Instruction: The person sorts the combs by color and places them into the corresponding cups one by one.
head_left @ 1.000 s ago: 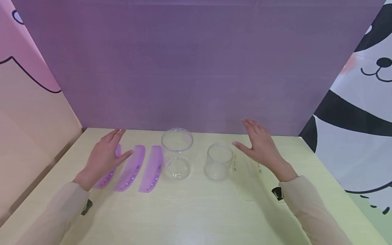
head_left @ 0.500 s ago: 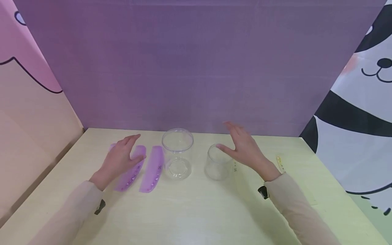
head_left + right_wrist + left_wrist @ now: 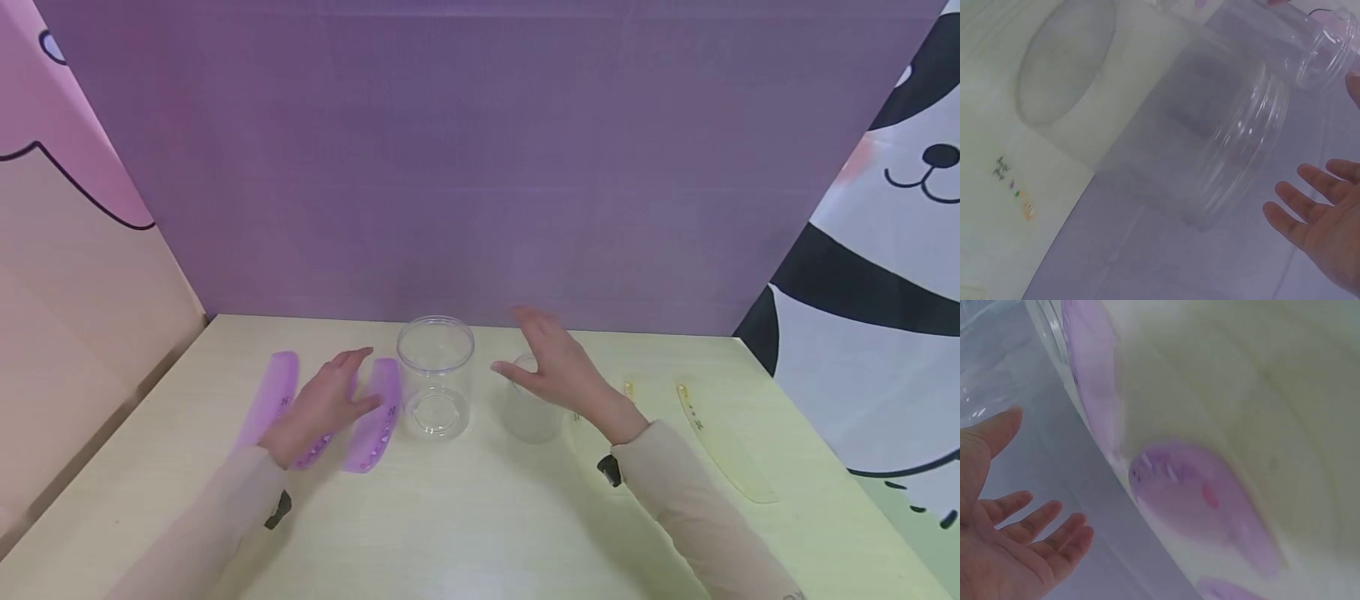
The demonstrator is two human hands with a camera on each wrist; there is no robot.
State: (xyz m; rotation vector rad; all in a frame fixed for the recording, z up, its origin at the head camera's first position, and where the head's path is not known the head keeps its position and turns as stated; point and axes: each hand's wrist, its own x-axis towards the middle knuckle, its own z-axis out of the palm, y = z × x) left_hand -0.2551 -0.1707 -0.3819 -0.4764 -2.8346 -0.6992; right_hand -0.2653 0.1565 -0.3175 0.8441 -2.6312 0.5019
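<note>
My left hand (image 3: 326, 408) hovers with fingers extended over the purple combs, hiding much of the middle comb. The left purple comb (image 3: 272, 396) and right purple comb (image 3: 372, 425) lie on either side of it. A tall clear plastic jar (image 3: 437, 408) stands upright just right of that hand. My right hand (image 3: 558, 367), fingers spread and thumb apart, is above the shorter clear jar (image 3: 528, 421) and partly covers it. In the right wrist view the short jar (image 3: 1166, 119) appears beside the palm, with nothing gripped. The left palm (image 3: 1016, 556) holds nothing either.
Pale yellow translucent combs lie on the right of the table, one plainly visible (image 3: 727, 450) and others partly behind the right arm. A purple backdrop (image 3: 480, 167) rises at the table's rear edge. A panda-print panel (image 3: 885, 333) flanks the right side.
Both hands have moved inward: the left rightward across the purple combs, the right leftward from the yellow combs to over the short jar. The jars and combs have stayed put.
</note>
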